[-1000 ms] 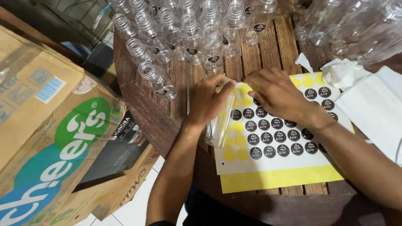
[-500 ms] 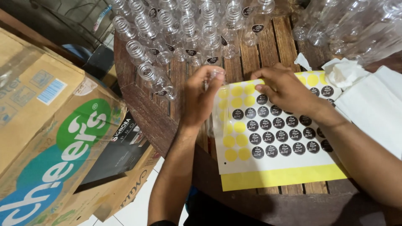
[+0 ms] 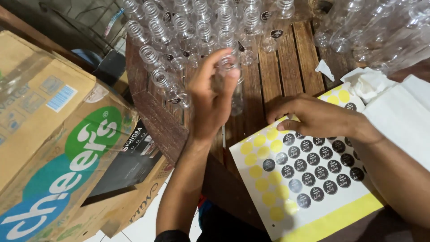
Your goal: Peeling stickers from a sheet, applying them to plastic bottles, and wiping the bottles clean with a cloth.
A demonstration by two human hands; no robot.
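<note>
My left hand [image 3: 213,95] grips a clear plastic bottle [image 3: 232,85] and holds it upright among a crowd of similar clear bottles [image 3: 179,31] at the back of the wooden table [image 3: 286,67]. My right hand [image 3: 313,117] rests on the top edge of a sticker sheet [image 3: 309,179], fingertips pinching at a round black sticker [image 3: 289,138]. The sheet is white with a yellow border, rows of round black stickers and several bare yellow circles where stickers are gone.
Cardboard boxes [image 3: 53,148] stand at the left beside the table, with a dark box [image 3: 134,157] leaning between them. White tissue and folded paper [image 3: 394,103] lie at the right. More clear bottles [image 3: 385,31] are heaped at the top right.
My left hand has carried the bottle from over the sticker sheet up to the bottle group. My right hand has shifted to the sheet's upper edge.
</note>
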